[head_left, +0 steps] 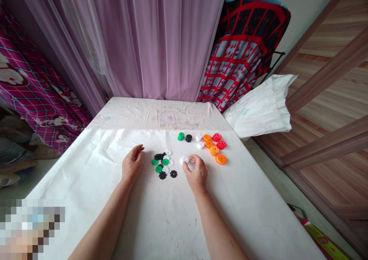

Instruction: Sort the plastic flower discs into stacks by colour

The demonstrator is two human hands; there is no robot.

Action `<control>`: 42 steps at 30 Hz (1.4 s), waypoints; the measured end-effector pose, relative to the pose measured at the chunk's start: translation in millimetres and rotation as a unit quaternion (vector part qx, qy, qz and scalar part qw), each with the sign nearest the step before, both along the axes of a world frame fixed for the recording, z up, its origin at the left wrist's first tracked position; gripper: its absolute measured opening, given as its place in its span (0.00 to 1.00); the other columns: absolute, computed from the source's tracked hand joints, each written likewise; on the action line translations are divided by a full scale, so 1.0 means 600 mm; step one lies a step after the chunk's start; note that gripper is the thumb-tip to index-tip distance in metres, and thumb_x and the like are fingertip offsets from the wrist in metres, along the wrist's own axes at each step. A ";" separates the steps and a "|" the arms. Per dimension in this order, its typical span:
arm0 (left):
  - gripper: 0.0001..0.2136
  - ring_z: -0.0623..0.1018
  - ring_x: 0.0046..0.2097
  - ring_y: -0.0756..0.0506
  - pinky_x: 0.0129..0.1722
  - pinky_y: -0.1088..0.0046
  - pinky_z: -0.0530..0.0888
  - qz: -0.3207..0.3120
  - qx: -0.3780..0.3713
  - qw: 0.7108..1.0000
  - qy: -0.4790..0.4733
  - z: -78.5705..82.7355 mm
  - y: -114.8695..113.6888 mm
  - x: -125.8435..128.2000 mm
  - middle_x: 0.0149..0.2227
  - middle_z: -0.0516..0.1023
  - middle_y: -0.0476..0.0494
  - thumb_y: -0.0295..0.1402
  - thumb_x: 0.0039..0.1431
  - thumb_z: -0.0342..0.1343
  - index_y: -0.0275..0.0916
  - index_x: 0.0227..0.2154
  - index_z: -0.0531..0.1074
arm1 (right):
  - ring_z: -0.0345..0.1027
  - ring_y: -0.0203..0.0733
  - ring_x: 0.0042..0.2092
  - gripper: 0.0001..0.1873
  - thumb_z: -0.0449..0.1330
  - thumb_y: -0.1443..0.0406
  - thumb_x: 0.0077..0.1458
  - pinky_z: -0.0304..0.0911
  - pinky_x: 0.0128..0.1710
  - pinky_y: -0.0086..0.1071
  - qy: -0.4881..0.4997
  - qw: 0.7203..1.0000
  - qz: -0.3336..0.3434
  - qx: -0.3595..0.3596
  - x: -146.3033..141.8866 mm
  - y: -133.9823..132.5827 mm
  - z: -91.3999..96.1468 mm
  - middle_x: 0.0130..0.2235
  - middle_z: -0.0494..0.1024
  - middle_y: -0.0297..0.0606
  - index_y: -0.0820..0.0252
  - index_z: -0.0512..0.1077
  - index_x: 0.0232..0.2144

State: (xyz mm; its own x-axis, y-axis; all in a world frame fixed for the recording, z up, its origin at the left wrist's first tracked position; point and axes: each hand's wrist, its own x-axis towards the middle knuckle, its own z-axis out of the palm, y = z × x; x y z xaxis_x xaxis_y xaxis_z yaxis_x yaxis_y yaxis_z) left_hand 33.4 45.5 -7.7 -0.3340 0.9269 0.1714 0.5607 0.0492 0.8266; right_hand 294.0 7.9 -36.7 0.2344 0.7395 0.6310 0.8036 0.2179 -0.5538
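My right hand (197,172) pinches white notched plastic discs (184,159) between thumb and fingers; how many it holds is unclear. To the left, my left hand (133,163) rests on the table with nothing visible in it, its fingers loosely bent and apart from the discs. Between the hands lies a loose heap of black, green and white discs, among them a green disc (158,169) and a white disc (166,170). One black disc (173,174) lies a little apart, on the heap's right.
Beyond my right hand stand small same-coloured stacks: green (180,136), black (189,138), white (199,138), orange (221,159) and red (221,144). A white bag (258,108) hangs by the right edge of the white-covered table (161,221). Purple curtains (161,41) border the far edge.
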 end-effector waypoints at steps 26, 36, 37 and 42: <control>0.16 0.82 0.44 0.46 0.49 0.67 0.76 -0.002 0.002 1.000 0.002 0.000 0.001 0.000 0.44 0.84 0.47 0.33 0.57 0.49 0.43 0.46 0.75 | 0.71 0.42 0.41 0.08 0.63 0.72 0.50 0.65 0.44 0.35 -0.100 0.967 0.228 -0.057 -0.070 -0.027 0.029 0.37 0.83 0.32 0.53 0.74 0.30; 0.16 0.82 0.43 0.46 0.49 0.67 0.76 0.000 0.000 1.000 -0.003 0.002 0.000 0.003 0.43 0.84 0.48 0.33 0.57 0.49 0.44 0.46 0.75 | 0.70 0.43 0.40 0.07 0.64 0.68 0.51 0.63 0.42 0.34 -0.137 0.969 0.190 -0.084 -0.082 -0.024 0.023 0.34 0.80 0.34 0.53 0.72 0.34; 0.16 0.82 0.43 0.46 0.49 0.67 0.76 0.000 0.000 1.000 -0.003 0.003 -0.001 0.003 0.43 0.84 0.48 0.33 0.56 0.49 0.44 0.46 0.75 | 0.70 0.44 0.41 0.08 0.64 0.68 0.51 0.63 0.41 0.35 -0.134 0.970 0.183 -0.083 -0.083 -0.025 0.022 0.34 0.80 0.34 0.53 0.72 0.35; 0.16 0.82 0.43 0.46 0.49 0.67 0.76 0.002 -0.001 1.000 0.000 0.005 -0.002 0.004 0.43 0.84 0.48 0.34 0.57 0.49 0.44 0.46 0.75 | 0.70 0.46 0.42 0.12 0.64 0.68 0.48 0.63 0.43 0.37 -0.125 0.973 0.172 -0.092 -0.083 -0.024 0.020 0.36 0.79 0.35 0.54 0.71 0.37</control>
